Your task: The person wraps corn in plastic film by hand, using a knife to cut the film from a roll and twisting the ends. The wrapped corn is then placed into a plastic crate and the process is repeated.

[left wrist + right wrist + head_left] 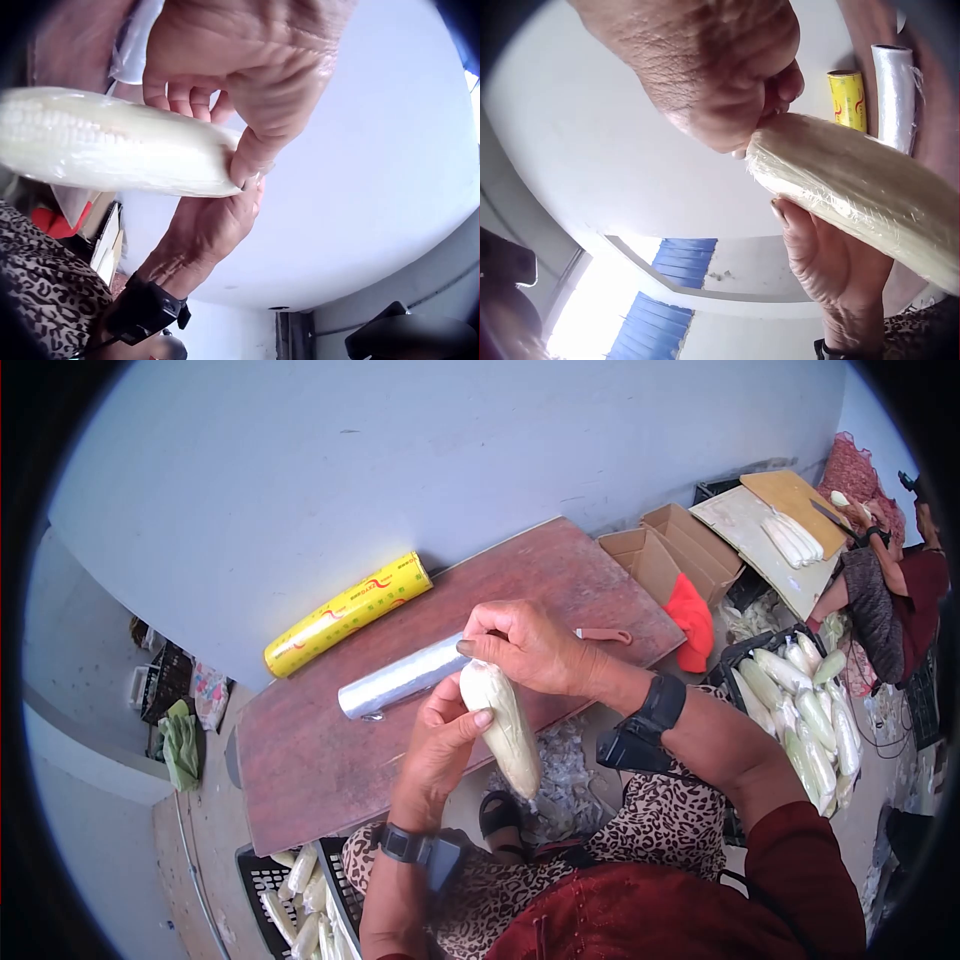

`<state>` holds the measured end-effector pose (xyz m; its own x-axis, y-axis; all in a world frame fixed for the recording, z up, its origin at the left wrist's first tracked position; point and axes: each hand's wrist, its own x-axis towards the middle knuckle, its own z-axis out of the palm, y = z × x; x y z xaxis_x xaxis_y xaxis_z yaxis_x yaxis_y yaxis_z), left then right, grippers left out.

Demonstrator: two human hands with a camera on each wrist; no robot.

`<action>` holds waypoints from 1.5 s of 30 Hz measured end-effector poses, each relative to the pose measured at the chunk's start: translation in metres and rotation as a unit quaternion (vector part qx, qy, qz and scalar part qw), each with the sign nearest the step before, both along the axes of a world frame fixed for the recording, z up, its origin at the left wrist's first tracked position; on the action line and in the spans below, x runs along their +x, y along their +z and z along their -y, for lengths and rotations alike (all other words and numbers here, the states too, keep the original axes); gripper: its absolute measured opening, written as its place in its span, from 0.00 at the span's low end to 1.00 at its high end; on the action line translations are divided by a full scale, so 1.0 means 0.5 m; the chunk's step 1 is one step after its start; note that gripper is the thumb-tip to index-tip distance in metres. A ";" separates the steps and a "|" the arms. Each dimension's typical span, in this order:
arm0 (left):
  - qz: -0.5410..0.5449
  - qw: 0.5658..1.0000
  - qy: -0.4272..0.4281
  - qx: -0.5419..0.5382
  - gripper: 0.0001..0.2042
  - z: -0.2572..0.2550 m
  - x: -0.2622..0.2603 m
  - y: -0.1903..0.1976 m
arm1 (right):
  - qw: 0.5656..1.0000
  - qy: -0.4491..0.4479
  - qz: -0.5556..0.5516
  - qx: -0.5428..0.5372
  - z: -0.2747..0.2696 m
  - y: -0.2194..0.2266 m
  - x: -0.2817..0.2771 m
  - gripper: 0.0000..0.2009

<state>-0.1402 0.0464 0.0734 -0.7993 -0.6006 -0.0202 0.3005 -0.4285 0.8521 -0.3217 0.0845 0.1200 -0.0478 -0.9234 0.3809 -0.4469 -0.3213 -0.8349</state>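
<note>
An ear of corn [505,735] in pale husk and clear film slants over the near edge of the table. My left hand [440,745] grips its upper part, thumb across the front. At its top end my right hand [525,645] pinches with thumb and fingers. In the left wrist view white kernels show through the film on the corn [112,142], with the left hand [247,75] on its end and the right hand [214,232] beyond. The right wrist view shows the right hand [712,75] touching the end of the corn [855,187], the left hand [836,255] below.
On the red table [300,760] lie a film roll [400,675], a yellow roll [350,615] and a knife handle [605,635]. Crates of wrapped corn [800,710] stand right and lower left. Cardboard boxes [690,550] are at the back right; another person [895,575] sits at far right.
</note>
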 end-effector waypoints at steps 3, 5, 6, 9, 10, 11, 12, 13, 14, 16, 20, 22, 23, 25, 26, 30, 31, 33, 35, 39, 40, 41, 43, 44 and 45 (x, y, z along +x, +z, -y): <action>-0.018 0.999 0.033 -0.038 0.28 -0.011 -0.012 -0.005 | 1.000 0.019 0.009 0.009 0.004 -0.005 0.000 0.09; 0.023 0.994 0.060 -0.090 0.28 -0.010 -0.013 -0.002 | 1.000 0.021 0.012 0.008 0.005 -0.008 -0.001 0.09; 0.043 0.990 0.074 -0.116 0.27 -0.010 -0.014 0.001 | 1.000 0.017 0.010 0.006 0.007 -0.013 -0.004 0.09; 0.120 0.962 0.111 -0.217 0.28 -0.019 -0.017 0.021 | 1.000 0.006 0.000 0.004 0.012 -0.020 -0.009 0.09; 0.153 0.958 0.083 -0.230 0.29 -0.013 -0.014 0.022 | 1.000 0.002 -0.008 0.009 0.010 -0.017 -0.009 0.09; 0.187 0.951 0.054 -0.242 0.29 -0.003 -0.005 0.022 | 1.000 -0.001 -0.016 0.015 0.009 -0.016 -0.007 0.09; 0.220 0.942 0.027 -0.253 0.29 0.003 0.002 0.020 | 1.000 0.001 -0.008 0.016 0.011 -0.020 -0.004 0.09; 0.191 0.954 0.033 -0.229 0.29 0.005 0.003 0.009 | 1.000 0.003 0.000 0.017 0.015 -0.026 -0.002 0.09; 0.162 0.965 0.038 -0.204 0.28 0.006 0.001 -0.008 | 1.000 0.005 0.007 0.018 0.018 -0.029 0.000 0.10; 0.110 0.983 0.038 -0.141 0.29 -0.002 -0.004 -0.007 | 0.999 0.006 0.013 0.036 0.017 -0.023 0.003 0.09; 0.039 0.996 0.026 -0.069 0.28 -0.010 0.001 0.000 | 0.997 -0.001 0.044 0.063 0.032 -0.033 -0.009 0.09; 0.036 0.995 0.038 -0.083 0.27 -0.011 0.003 0.004 | 0.996 0.013 0.061 0.066 0.031 -0.021 -0.015 0.07; 0.047 0.993 0.052 -0.095 0.26 -0.014 0.005 0.013 | 0.995 0.020 0.069 0.068 0.029 -0.018 -0.016 0.07; 0.072 0.987 0.072 -0.125 0.25 -0.019 0.007 0.025 | 0.992 0.029 0.113 0.057 0.031 -0.027 -0.018 0.05; 0.085 0.983 0.079 -0.142 0.25 -0.020 0.008 0.029 | 0.989 0.033 0.135 0.051 0.031 -0.030 -0.019 0.05; 0.086 0.971 0.111 -0.192 0.25 -0.015 0.001 0.014 | 0.990 0.056 0.115 0.061 0.031 -0.022 -0.026 0.02; 0.083 0.971 0.115 -0.193 0.25 -0.014 0.000 0.014 | 0.991 0.059 0.106 0.061 0.031 -0.022 -0.028 0.02; 0.078 0.970 0.122 -0.194 0.25 -0.011 0.000 0.016 | 0.992 0.055 0.088 0.078 0.027 -0.016 -0.029 0.03; 0.074 0.972 0.121 -0.186 0.25 -0.009 0.003 0.018 | 0.991 0.041 0.067 0.112 0.017 0.004 -0.028 0.03; 0.063 0.980 0.117 -0.145 0.25 -0.005 0.011 0.026 | 0.987 0.109 0.055 0.102 0.011 0.012 -0.052 0.05; 0.061 0.983 0.108 -0.135 0.25 -0.004 0.014 0.027 | 0.988 0.117 0.044 0.089 0.010 0.010 -0.056 0.05; 0.060 0.986 0.098 -0.125 0.25 -0.002 0.017 0.028 | 0.989 0.124 0.033 0.075 0.010 0.009 -0.056 0.06; 0.056 0.989 0.081 -0.106 0.26 0.002 0.021 0.031 | 0.995 0.092 -0.025 -0.002 0.013 0.003 -0.054 0.06; 0.054 0.991 0.074 -0.098 0.26 0.003 0.022 0.032 | 0.995 0.075 -0.054 -0.042 0.013 0.001 -0.053 0.06; 0.052 0.992 0.067 -0.090 0.26 0.004 0.022 0.033 | 0.994 0.066 -0.073 -0.052 0.011 0.005 -0.052 0.06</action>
